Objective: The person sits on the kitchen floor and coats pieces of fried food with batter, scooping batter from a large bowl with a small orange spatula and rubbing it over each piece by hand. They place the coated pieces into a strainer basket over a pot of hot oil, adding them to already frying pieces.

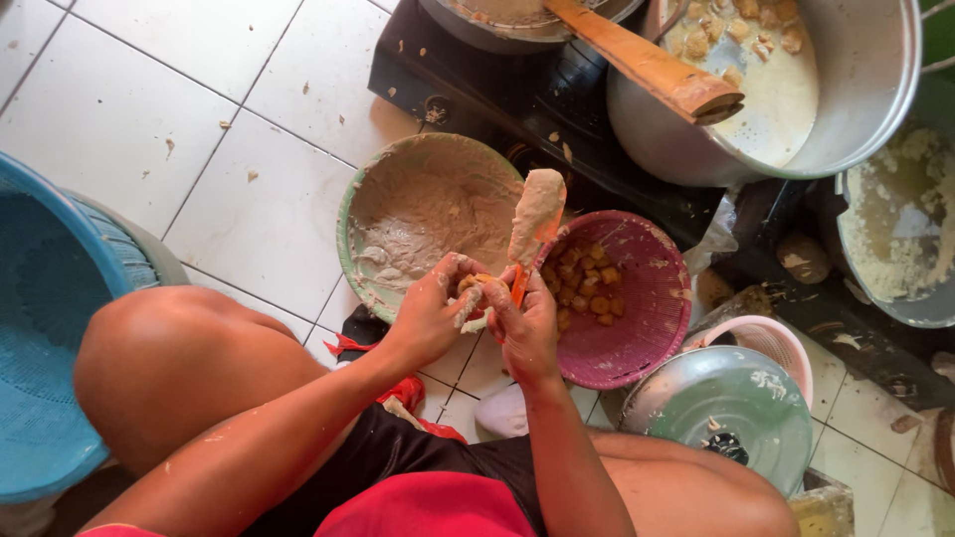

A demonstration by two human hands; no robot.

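The work sits on a floor [199, 119] of pale square tiles with dark grout lines, speckled with small crumbs and smears of batter. The person sits low on it, both bare knees spread wide, in a red and black garment. Along the top edge stands a black low stove [517, 99], dusted with spills.

Counted: one green bowl [423, 214] smeared inside with pale batter, just beside one magenta plastic basket [642, 298] that holds a heap of small golden-brown fried pieces [582, 278]. One large metal pot [856, 89] holds cloudy pale liquid with floating chunks, and a wooden paddle handle [647, 65] lies across its rim. A second metal vessel [517, 20] shows only partly at the top edge. One grey bowl [900, 229] of white crumbly stuff stands at the right. One round metal lid [731, 408] rests against a pink basket [771, 338]. One large blue tub [50, 328] fills the left side.

Two hands meet between the green bowl and the magenta basket. The left hand [428, 313] is curled around a small golden piece [476, 288] coated in batter, fingers sticky with the paste. The right hand [527, 323] grips an orange-handled spatula [535, 224], its flat blade thick with batter and standing upright above the fingers, and also touches the piece. The piece lies pinched between both hands, above the floor, just at the basket's near rim.
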